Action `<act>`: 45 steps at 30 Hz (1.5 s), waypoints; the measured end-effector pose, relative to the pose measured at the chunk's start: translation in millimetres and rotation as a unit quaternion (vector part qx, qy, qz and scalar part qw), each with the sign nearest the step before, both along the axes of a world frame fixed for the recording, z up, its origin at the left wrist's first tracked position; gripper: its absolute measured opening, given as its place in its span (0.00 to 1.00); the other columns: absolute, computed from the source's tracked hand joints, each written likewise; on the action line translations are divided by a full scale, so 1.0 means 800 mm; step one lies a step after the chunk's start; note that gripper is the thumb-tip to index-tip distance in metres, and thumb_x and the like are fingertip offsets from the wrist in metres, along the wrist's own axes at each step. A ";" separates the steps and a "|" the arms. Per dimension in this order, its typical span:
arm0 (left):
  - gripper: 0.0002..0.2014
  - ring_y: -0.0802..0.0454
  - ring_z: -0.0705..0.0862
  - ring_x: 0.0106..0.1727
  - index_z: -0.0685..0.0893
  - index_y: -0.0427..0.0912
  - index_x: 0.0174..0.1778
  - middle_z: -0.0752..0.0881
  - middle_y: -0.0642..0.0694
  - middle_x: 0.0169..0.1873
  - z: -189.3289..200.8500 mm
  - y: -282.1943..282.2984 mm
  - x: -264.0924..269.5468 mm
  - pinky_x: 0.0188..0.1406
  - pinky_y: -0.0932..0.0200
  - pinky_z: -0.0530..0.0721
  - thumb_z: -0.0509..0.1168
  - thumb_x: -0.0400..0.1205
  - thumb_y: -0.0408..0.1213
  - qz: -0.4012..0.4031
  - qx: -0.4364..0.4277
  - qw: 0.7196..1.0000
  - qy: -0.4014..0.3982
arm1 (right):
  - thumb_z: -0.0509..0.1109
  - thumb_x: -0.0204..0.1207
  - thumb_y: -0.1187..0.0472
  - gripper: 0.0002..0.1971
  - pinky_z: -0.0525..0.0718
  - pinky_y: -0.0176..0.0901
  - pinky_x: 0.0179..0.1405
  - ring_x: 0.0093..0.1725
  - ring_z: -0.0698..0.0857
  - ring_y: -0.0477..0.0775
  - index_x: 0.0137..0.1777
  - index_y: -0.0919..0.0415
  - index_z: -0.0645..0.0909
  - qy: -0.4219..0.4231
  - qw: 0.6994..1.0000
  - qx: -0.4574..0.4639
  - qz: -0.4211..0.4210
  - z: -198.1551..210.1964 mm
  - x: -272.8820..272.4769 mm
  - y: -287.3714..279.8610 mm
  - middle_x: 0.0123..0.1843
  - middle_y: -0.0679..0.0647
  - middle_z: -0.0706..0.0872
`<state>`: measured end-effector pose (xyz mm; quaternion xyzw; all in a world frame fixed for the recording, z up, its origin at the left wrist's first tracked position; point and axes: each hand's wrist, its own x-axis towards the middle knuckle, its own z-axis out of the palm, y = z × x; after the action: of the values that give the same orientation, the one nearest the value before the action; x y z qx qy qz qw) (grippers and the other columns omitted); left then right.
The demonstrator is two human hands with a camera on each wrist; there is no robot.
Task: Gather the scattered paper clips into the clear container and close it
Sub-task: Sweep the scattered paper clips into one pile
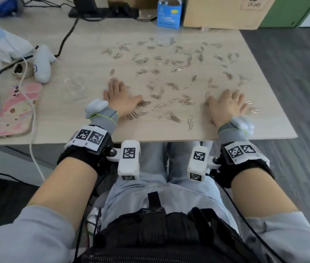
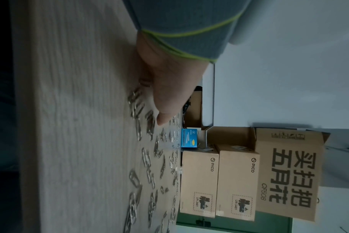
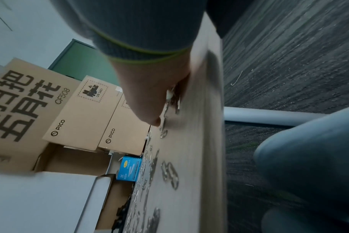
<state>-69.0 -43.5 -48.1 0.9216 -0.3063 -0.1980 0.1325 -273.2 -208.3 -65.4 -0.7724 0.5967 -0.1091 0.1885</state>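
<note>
Both the left hand (image 1: 120, 97) and the right hand (image 1: 226, 105) are lying flat and unclenched, grasping nothing, among the small silver wire paper clips (image 1: 171, 86). These are looking light and slippery, so sweeping them into a pile seems easier than pinching. The clear plastic container (image 1: 76, 88) is waiting beside the left hand.

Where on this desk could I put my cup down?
Bare wood lies along the near edge between the pink phone case and the left hand. Paper clips crowd the middle and right, round the right hand.

Paper clips (image 1: 171, 82) lie scattered over the tabletop (image 1: 86, 54), with the left hand (image 1: 119, 97) flat at their near left and the right hand (image 1: 226, 104) flat at their near right. The clear container (image 1: 74, 88) sits just left of the left hand. Cardboard boxes (image 1: 224, 14) stand behind the clips at the far edge.
</note>
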 end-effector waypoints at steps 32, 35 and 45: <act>0.15 0.64 0.76 0.13 0.81 0.44 0.29 0.80 0.54 0.11 0.027 0.037 0.005 0.22 0.67 0.77 0.82 0.61 0.43 -0.029 -0.072 0.992 0.102 | 0.80 0.52 0.36 0.31 0.82 0.41 0.36 0.36 0.87 0.56 0.40 0.64 0.83 0.039 0.990 0.093 0.099 0.059 -0.018 0.025 0.36 0.58 0.88; 0.14 0.63 0.75 0.14 0.82 0.46 0.29 0.82 0.51 0.17 0.018 0.020 -0.004 0.24 0.68 0.78 0.80 0.63 0.48 -0.045 -0.100 0.991 0.078 | 0.85 0.50 0.43 0.28 0.82 0.38 0.39 0.34 0.87 0.54 0.42 0.58 0.78 0.045 0.976 0.143 0.157 0.059 -0.020 0.036 0.32 0.54 0.87; 0.12 0.59 0.80 0.15 0.78 0.42 0.32 0.85 0.43 0.24 0.016 -0.041 -0.023 0.18 0.66 0.82 0.76 0.71 0.38 -0.079 -0.210 0.958 0.176 | 0.79 0.63 0.65 0.15 0.86 0.41 0.35 0.27 0.87 0.50 0.31 0.54 0.73 -0.164 0.960 0.106 0.201 0.031 0.033 0.039 0.28 0.55 0.84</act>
<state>-87.5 -76.4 -35.4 0.7964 -0.3849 -0.2983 0.3587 -247.2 -177.3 -40.8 -0.8233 0.3980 -0.1302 0.3831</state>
